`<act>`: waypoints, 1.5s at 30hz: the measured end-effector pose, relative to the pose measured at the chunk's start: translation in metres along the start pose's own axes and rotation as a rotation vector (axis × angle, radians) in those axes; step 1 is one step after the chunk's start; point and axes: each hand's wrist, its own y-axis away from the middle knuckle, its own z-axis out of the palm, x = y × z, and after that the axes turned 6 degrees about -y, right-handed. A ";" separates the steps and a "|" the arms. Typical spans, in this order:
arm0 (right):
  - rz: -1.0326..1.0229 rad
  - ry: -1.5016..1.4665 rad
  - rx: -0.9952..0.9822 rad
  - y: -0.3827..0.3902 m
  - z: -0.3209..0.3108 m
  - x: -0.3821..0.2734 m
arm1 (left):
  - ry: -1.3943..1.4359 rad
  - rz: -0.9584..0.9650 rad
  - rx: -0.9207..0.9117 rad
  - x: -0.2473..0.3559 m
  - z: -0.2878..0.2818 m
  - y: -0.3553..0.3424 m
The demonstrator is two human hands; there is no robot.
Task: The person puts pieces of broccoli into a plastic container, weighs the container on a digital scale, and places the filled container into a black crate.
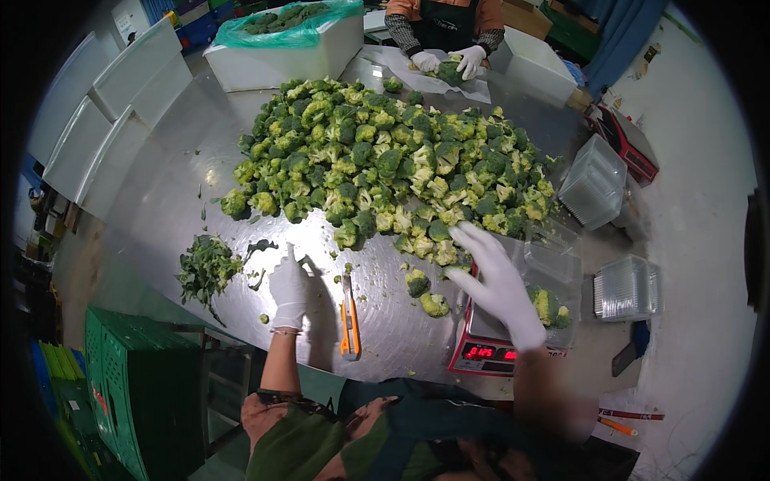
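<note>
A large heap of broccoli florets (385,160) covers the middle of the metal table. My right hand (501,289), in a white glove, is over the near right edge of the heap, its fingers and thumb spread and nothing in them. Beneath and beside it is a red digital scale (481,366) with a lit display. A clear plastic tray (553,260) sits on the scale with a few florets (549,308) inside. My gloved left hand (289,284) is low over the table with its index finger stretched out, holding nothing visible. An orange utility knife (350,321) lies to its right, blade out.
Broccoli leaf trimmings (210,268) lie at left. Stacked clear trays (627,289) stand right of the scale, with another stack (595,183) farther back. A white foam box (281,60) is at the back left. Across the table, a co-worker's gloved hands (449,64) handle broccoli. Green crates (140,393) stand below left.
</note>
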 end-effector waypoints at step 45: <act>0.386 -0.549 0.731 0.120 -0.094 0.037 | 1.595 0.548 -0.486 0.289 -0.075 0.154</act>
